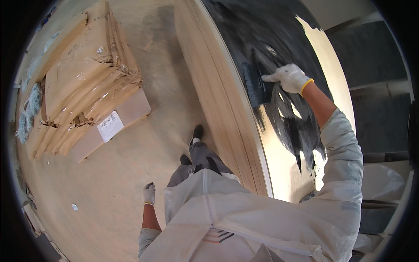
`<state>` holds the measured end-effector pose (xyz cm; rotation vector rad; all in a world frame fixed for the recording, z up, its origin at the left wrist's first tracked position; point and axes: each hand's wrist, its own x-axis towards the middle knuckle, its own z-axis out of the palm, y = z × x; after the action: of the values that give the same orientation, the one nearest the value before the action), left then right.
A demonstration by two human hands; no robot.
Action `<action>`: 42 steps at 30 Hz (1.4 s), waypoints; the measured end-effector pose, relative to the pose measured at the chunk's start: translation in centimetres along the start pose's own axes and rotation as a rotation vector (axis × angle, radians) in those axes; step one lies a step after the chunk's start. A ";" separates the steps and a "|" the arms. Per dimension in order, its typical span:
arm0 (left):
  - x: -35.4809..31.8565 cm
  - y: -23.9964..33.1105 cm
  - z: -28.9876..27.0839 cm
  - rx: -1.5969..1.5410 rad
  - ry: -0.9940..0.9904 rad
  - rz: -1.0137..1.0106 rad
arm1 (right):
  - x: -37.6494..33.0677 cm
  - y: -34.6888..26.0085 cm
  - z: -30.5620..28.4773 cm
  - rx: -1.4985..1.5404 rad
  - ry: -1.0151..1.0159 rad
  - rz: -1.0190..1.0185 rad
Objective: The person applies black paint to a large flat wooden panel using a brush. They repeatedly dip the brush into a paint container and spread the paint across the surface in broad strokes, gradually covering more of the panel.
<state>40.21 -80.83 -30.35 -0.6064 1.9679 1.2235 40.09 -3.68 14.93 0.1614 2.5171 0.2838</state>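
My right hand [290, 78], in a white knitted glove with a yellow cuff, is closed on a broad, dark, flat-edged paint applicator [256, 85]. Whether it is a brush or a pad cannot be made out. The applicator lies against the top of a pale wooden board [279, 150], near its left edge. Streaky wet black paint [262, 26] covers much of the board, with bare patches around my hand and along the right side. Down by my left side hangs my left hand [149, 193], gloved, with dark-stained fingertips curled in and nothing visible in them.
The board tops a tall stack of wooden sheets [218, 91] beside my legs. On the floor at left stands a pile of brown cardboard-wrapped packages [83, 74] with a white paper sheet [110, 126] on its side. Dark panels [366, 56] stand at the far right.
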 end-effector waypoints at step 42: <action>-1.5 -8.1 0.1 0.070 -0.146 -0.085 | -12.4 -7.1 5.5 -0.151 -0.104 -0.056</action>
<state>46.95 -84.23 -33.74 -0.5446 1.8366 1.1109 53.03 -11.85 15.65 0.0439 2.3821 0.4305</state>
